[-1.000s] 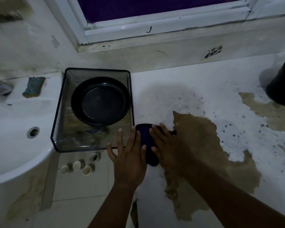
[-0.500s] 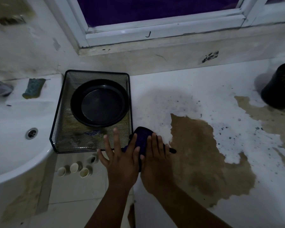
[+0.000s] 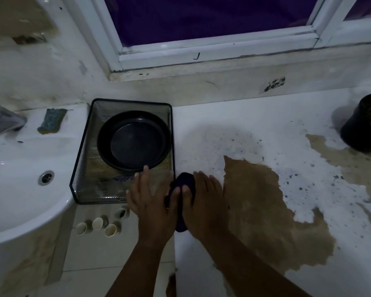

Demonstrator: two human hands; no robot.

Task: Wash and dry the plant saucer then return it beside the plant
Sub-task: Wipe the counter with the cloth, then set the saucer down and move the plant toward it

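The black saucer sits in the wire tray, by the sink. It looks washed but not dried. Just right of the tray, the left hand and right hand press flat on a dark cloth. Next, I think, wipe the saucer with the cloth

Dim room, white-framed window, stained white wall, white sink, peeling worn countertop
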